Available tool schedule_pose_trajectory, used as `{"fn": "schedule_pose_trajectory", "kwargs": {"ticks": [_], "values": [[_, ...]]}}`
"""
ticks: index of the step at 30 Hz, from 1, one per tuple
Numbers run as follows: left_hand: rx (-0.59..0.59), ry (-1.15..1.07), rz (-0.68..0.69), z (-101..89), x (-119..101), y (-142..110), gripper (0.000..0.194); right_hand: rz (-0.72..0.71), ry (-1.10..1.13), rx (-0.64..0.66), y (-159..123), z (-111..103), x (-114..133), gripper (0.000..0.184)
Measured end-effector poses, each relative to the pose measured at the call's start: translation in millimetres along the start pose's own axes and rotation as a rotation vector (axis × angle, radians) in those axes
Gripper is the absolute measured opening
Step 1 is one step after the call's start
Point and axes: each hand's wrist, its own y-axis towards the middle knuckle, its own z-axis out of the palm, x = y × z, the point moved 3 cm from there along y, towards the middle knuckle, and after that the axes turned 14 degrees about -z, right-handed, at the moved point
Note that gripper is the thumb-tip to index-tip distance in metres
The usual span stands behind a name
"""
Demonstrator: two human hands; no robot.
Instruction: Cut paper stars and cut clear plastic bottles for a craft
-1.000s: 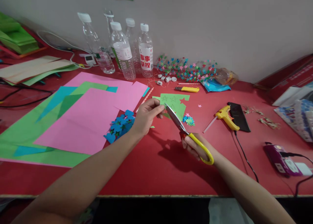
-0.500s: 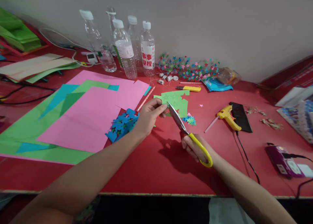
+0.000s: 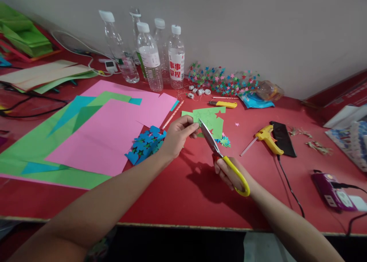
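- the scissors (image 3: 212,140) are held in front of the green sheet (image 3: 217,124), blade tips pointing over its left part, yellow handles toward the person; the blades look nearly together.
- the right hand (image 3: 225,172), nearer the person than the green sheet, is wrapped around those handles, a sound place to hold them.
- the scissors should handle as stiff and fairly weighty toward the handles, with smooth plastic that could slip a little in a damp palm; the blades are best left untouched.
- the left hand (image 3: 178,135), at the green sheet's near left, is closed in a pinch beside the blade tips; what it holds is too small to tell.
- the green sheet, with star-shaped holes, is probably light, thin and easily torn at its narrow bridges, so a solid edge is best to pinch.
- the small star pile (image 3: 226,141) lies at the green sheet's near right corner.
- the yellow cutter (image 3: 226,104) lies just beyond the green sheet, the blue cut paper (image 3: 140,149) to its left, the glue gun (image 3: 267,135) to its right.
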Motion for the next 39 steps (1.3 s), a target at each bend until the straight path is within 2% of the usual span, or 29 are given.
{"fn": "schedule_pose_trajectory", "kwargs": {"ticks": [6,17,22,30,36,39], "values": [[0.0,-0.011,0.007,-2.2,2.5,2.4,0.018,-0.01,-0.027,-0.003,-1.1,-3.8,-2.7,0.046],[-0.07,-0.056,0.003,-11.5,-2.1,8.9,0.012,-0.042,-0.038,0.069,-2.0,-9.1,0.8,0.052],[0.02,-0.053,-0.038,-6.4,-2.7,6.6,0.014,-0.039,-0.041,0.025,-0.7,-6.1,-2.0,0.049],[-0.013,-0.09,-0.064,-8.2,-5.1,5.1,0.016,0.022,-0.066,-0.009,0.0,-6.9,-5.1,0.04],[0.063,-0.102,-0.18,-1.4,-3.9,0.4,0.019,0.025,-0.105,-0.044,0.9,-5.3,-3.6,0.039],[0.058,-0.137,-0.205,-0.4,-2.9,1.0,0.018,0.015,-0.108,-0.048,1.4,-4.5,-4.1,0.041]]}}
